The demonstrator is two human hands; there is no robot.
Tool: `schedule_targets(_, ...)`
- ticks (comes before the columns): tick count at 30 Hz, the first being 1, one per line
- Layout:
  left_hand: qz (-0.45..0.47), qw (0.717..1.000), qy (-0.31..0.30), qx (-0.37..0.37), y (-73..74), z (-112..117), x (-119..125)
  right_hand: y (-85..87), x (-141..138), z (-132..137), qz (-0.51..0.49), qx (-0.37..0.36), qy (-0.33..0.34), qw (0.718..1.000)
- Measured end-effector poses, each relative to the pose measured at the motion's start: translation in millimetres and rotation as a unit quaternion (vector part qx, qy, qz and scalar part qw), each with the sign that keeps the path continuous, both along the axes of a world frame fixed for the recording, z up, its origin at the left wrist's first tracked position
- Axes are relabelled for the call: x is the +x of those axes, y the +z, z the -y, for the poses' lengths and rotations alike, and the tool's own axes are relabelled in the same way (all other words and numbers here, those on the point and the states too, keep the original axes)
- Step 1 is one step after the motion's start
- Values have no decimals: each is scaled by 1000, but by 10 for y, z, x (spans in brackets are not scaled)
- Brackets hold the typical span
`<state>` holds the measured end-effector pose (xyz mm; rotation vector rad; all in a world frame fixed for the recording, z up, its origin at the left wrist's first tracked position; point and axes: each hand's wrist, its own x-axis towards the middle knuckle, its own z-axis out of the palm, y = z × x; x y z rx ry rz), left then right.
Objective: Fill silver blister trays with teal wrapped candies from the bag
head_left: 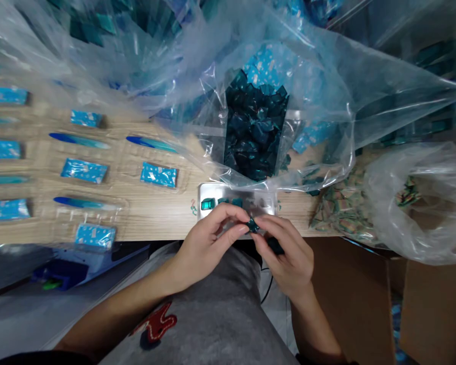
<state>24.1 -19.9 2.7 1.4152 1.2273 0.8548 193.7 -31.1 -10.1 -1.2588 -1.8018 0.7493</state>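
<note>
Grey cloth (220,314) with a red patch (157,322) is seen nearest, over the person's lap, and a brown cardboard box (421,304) is stood to the right of it. Both bare forearms are stretched forward across the lap. Just beyond, at the near edge of the desk (155,215), the left hand (207,241) and the right hand (289,256) are brought together, and a small teal piece (253,225) is pinched between them. The left fingers (233,233) are closed on it from the left with thumb and forefinger, and the right fingers (271,221) are closed on it from the right. Something dark is tucked under the right hand's curled fingers, but what it is cannot be told. Just behind the hands a shallow silver tray (266,203) is set on the desk, with a few teal pieces (207,204) laid in its left part. To the right of it a pile of pale green wrapped bits (342,208) is held in a slumped clear bag (421,203). To the left, clear blister trays (117,203) are laid out on the desk, filled with light blue packets (158,174) and slim blue pen-like sticks (152,144). Behind the silver tray a big clear plastic bag (327,101) is spread open, and a heap of dark teal pieces (256,132) is held in it.
</note>
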Motion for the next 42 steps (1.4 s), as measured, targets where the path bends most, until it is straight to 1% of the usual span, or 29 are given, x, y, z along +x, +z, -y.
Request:
schedule_targets(2,-4,1000,4,15,-6,8,-23,-16,62,-53,23,-5,-11,1000)
schedule_targets(5,-35,997,21,71,-26,22,-87,-60,180,-167,109,12,-15,994)
schedule_targets(8,-102,985,22,135,-62,33,-163,-88,245,-272,207,31,17,978)
schedule_targets(11,-189,960,17,208,-103,30,-206,-67,230,-343,261,37,56,963)
schedule_targets(13,-224,945,18,237,-122,18,-201,-39,192,-376,245,31,73,966)
schedule_targets(14,-231,943,16,240,-128,8,-187,-28,171,-389,223,23,77,972)
schedule_targets(16,-229,944,4,236,-143,-20,-142,-22,129,-399,180,10,75,981)
schedule_targets(18,-230,943,-7,239,-173,-58,-96,-43,100,-375,156,14,60,986)
schedule_targets(21,-257,925,-6,281,-245,-107,-94,-117,103,-239,138,52,14,989)
schedule_targets(22,-263,919,5,294,-267,-110,-124,-155,116,-165,126,57,-3,990)
schedule_targets(23,-265,915,24,302,-282,-102,-169,-205,132,-82,106,60,-42,992)
schedule_targets(24,-264,913,45,309,-289,-81,-226,-268,145,7,80,62,-93,991)
schedule_targets(25,-261,911,63,314,-286,-46,-289,-346,151,97,46,60,-167,983)
schedule_targets(26,-256,909,69,322,-277,1,-353,-439,147,182,0,74,-275,959)
schedule_targets(27,-248,908,62,331,-262,56,-413,-542,128,260,-27,79,-337,938)
schedule_targets(28,-237,910,42,336,-244,117,-463,-649,95,328,-41,74,-363,928)
schedule_targets(30,-210,919,-9,333,-211,234,-527,-836,-6,437,-58,43,-367,927)
schedule_targets(32,-193,928,-46,315,-187,322,-542,-925,-119,524,-73,-1,-354,932)
schedule_targets(34,-180,934,-76,298,-174,374,-512,-882,-209,610,-90,-47,-339,935)
schedule_targets(36,-177,939,-118,271,-174,409,-441,-739,-274,719,-152,-129,-299,933)
schedule_targets(37,-182,938,-148,255,-180,427,-394,-654,-306,782,-200,-181,-266,925)
schedule_targets(39,-206,925,-215,238,-206,475,-291,-506,-382,912,-291,-276,-201,894)
schedule_targets(40,-220,914,-246,237,-225,507,-245,-457,-427,971,-315,-301,-184,881)
schedule_targets(42,-241,894,-289,244,-267,576,-182,-415,-517,1062,-320,-314,-181,876)
